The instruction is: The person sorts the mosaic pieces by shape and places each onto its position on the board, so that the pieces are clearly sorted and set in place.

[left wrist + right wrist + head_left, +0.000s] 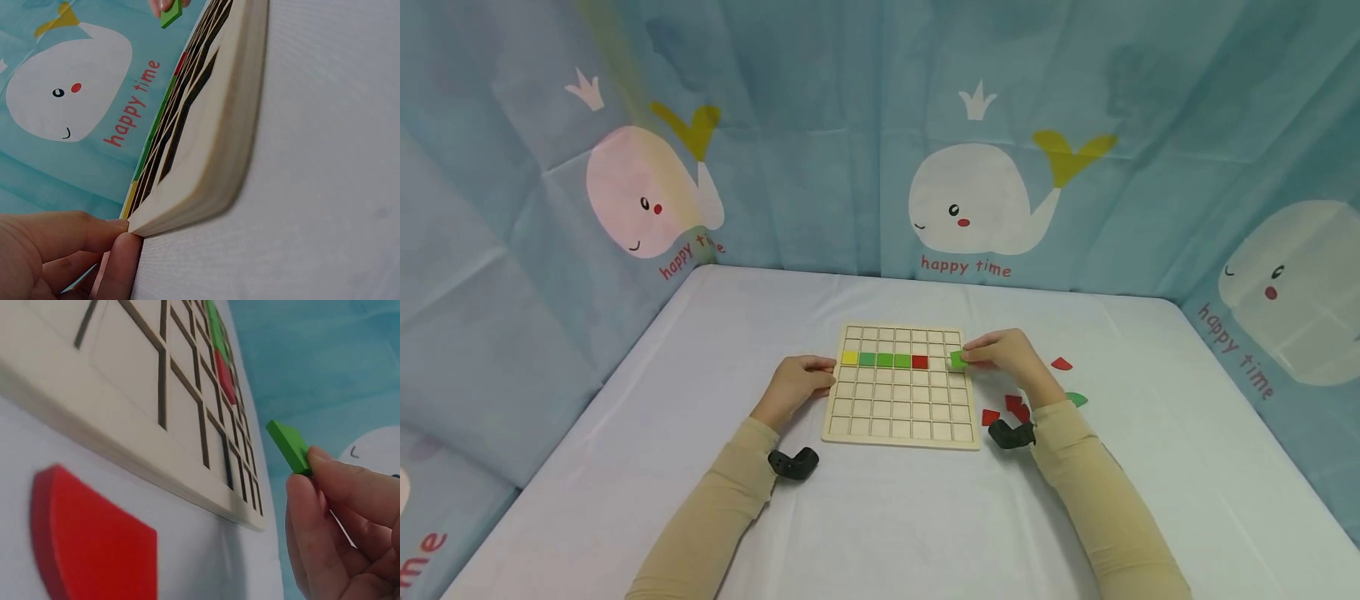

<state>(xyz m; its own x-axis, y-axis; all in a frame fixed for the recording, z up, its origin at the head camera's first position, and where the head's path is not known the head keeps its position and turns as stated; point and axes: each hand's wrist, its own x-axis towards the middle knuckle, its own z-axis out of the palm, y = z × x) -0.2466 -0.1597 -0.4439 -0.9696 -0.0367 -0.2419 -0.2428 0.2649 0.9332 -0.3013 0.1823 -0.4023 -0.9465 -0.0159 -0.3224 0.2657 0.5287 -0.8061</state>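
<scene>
A wooden grid board (892, 425) lies on the white table, one row holding a yellow square tile (849, 357), several green tiles (885, 360) and a red tile (920, 362). My left hand (795, 384) pinches the board's left edge between thumb and fingers, as the left wrist view shows close up. Between the thumb and index finger of my right hand (1009, 357) is a bright green square tile (289, 447). It is held tilted above the board's right side, apart from the grid in the right wrist view.
Red pieces (991, 417) lie right of the board, one (100, 537) close beside its edge. Farther right are another red piece (1062, 364) and a green leaf-shaped piece (1077, 399). A blue whale-print curtain (820, 192) hangs around the table.
</scene>
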